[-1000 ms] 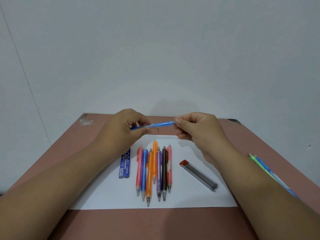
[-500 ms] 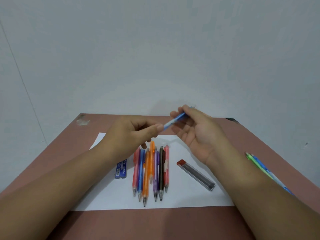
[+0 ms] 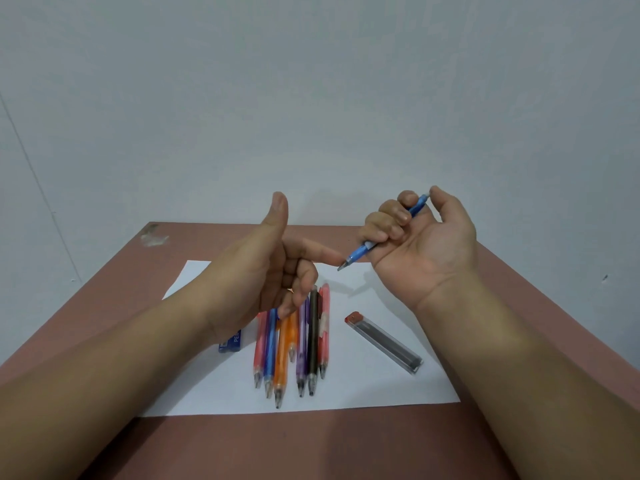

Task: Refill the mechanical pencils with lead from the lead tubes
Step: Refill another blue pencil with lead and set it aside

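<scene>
My right hand [image 3: 427, 244] grips a blue mechanical pencil [image 3: 360, 253] above the table, fingers curled round its barrel and the thumb at its top end. The pencil slants down to the left, tip toward my left hand [image 3: 258, 271]. The left index finger is stretched out and its tip meets the pencil's point; the thumb stands up and the other fingers are curled, holding nothing. Several coloured mechanical pencils [image 3: 296, 344] lie side by side on a white sheet [image 3: 381, 388]. A clear lead tube with a red cap [image 3: 382, 341] lies to their right.
A blue pencil-lead case [image 3: 231, 342] lies left of the pencil row, half hidden by my left wrist. The sheet rests on a reddish-brown table [image 3: 311, 445] set against a pale wall. A scuffed patch [image 3: 154, 237] marks the table's far left corner.
My left hand let go of the blue pencil and now touches its tip with the index finger. My right hand turned palm up, wrapped round the barrel and moved right.
</scene>
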The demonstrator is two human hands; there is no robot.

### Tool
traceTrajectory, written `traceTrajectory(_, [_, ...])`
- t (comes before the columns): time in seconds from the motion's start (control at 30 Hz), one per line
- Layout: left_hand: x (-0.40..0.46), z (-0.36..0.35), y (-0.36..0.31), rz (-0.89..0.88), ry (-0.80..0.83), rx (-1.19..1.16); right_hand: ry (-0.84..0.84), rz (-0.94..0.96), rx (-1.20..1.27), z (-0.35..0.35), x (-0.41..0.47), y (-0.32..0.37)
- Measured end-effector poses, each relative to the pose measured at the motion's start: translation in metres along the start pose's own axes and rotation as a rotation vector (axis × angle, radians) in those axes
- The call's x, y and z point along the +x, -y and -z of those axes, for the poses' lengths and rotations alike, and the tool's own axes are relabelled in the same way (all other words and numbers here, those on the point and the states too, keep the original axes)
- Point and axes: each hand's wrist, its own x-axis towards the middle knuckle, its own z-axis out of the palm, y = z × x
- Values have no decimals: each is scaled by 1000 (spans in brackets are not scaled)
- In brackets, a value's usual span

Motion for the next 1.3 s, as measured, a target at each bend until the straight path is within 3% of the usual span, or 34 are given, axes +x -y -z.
traceTrajectory(0.4, [2,6,7,-60,99,-44,28,26,60,0,-2,1])
traceTrajectory(1.3, [4,8,10,-58,114,-67,19,61,47,-2,-2,1])
